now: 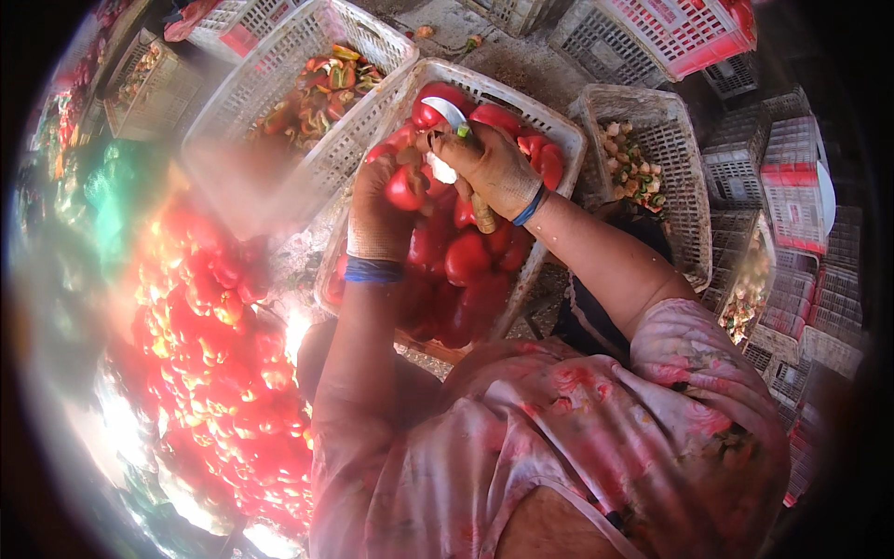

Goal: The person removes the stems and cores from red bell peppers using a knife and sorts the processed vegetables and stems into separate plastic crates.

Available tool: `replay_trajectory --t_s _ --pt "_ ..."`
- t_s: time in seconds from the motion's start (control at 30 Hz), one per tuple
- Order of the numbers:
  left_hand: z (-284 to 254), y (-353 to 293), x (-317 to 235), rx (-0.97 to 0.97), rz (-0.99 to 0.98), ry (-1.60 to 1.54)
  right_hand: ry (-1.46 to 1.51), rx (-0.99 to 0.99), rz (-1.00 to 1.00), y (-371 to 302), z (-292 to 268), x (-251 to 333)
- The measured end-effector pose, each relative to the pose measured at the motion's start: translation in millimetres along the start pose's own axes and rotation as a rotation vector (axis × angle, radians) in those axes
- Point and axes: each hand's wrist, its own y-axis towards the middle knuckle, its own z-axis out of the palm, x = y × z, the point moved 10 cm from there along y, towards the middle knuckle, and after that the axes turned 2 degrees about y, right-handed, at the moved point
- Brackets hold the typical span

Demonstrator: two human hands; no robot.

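Observation:
Both of my hands wear soiled tan gloves with blue bands at the wrists. They meet over a white plastic crate (575,140) filled with red bell peppers (467,258). My left hand (380,210) is closed round a red bell pepper (406,188). In my right hand (498,170) is a knife, its wooden handle (483,215) sticking out below the palm and a curved pale blade (447,112) showing beyond the fingers. Between the hands are a whitish pepper core (440,170) and a bit of green stem (463,131); which fingers hold them is partly hidden.
At upper left, a crate (389,48) holds pepper scraps (331,93). On the right, another crate (690,186) has cut-off cores (633,168). A large heap of red peppers (223,373) lies at left, blurred by glare. Stacked crates (792,186) stand at far right.

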Motion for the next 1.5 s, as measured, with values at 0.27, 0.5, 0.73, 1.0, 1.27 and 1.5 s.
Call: replay_trajectory --t_s 0.27,0.5,0.73,1.0,1.27,1.5 --pt "3 15 -4 -0.2 0.124 0.196 0.364 -0.411 -0.177 9 -110 44" --pt "30 52 -11 -0.158 0.33 0.891 0.31 -0.432 -0.148 8 -131 46" --pt "-25 101 62 -0.42 0.083 1.612 0.443 -0.351 -0.011 14 -114 29" --pt "-51 139 87 -0.428 0.255 1.67 0.271 -0.299 -0.083 18 -105 27" --pt "-59 68 -7 0.001 -0.136 1.541 -0.008 -0.722 -0.036 -29 -255 -12" --pt "-308 -88 -19 -0.567 -0.153 1.199 -1.577 -0.318 0.393 -78 -466 -251"
